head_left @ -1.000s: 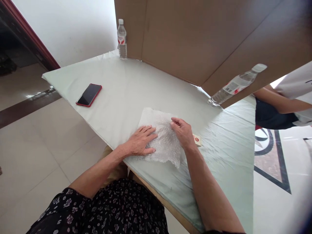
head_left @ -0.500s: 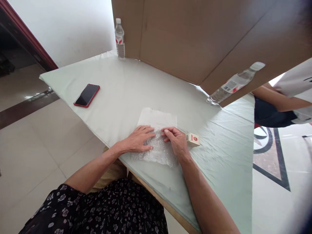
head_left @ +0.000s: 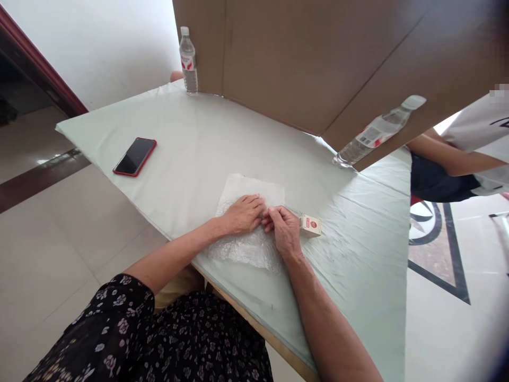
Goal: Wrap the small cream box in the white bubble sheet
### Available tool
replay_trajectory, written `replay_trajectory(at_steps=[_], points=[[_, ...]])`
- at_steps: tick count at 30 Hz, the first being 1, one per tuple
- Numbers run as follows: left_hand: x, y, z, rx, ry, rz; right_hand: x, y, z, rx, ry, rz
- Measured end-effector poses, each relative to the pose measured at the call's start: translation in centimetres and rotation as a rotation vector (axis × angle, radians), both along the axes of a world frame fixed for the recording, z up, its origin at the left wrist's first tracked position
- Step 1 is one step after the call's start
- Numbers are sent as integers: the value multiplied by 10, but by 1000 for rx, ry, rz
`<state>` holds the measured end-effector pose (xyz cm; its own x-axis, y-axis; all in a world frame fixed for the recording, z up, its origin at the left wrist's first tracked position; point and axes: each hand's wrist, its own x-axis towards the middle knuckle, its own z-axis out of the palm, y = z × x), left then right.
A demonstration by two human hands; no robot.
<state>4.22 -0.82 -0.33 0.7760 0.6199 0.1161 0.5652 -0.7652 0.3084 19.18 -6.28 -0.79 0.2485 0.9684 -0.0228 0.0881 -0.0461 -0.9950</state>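
Note:
A sheet of bubble wrap (head_left: pixel 238 249) lies flat on the cloth-covered table before me. My left hand (head_left: pixel 243 214) rests palm down on its middle, fingers stretched out and lying flat. Right beside those fingertips, my right hand (head_left: pixel 284 228) is over the sheet's right part, its thumb and forefinger pinched together and the other fingers curled. What the pinch holds, if anything, is hidden. A small cream box (head_left: pixel 312 225) with a red label lies just right of my right hand, partly behind it.
A phone (head_left: pixel 135 156) in a red case lies at the left. One water bottle (head_left: pixel 188 63) stands by a tall brown cardboard panel (head_left: pixel 278 58); another bottle (head_left: pixel 377 132) is at the panel's right end. A person's arm (head_left: pixel 449 156) shows beyond the right edge.
My left hand has slid right and away from me across the bubble wrap, up to my right fingertips. My right hand keeps its pinch. The whole view has shifted slightly.

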Motion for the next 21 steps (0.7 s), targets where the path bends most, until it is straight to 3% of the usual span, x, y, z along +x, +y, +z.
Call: replay_trajectory(at_steps=[6,13,17,21], points=[[-45,-8,-5,9,55,103,-1,0,3,-34,-16,-10],[-96,-15,-8,18,99,358,-1,1,1,-38,-31,0],[-102,-24,-4,45,63,458,-1,0,3,-43,-41,-7],[-87,-39,2,81,22,366,-1,-2,4,-47,-39,13]])
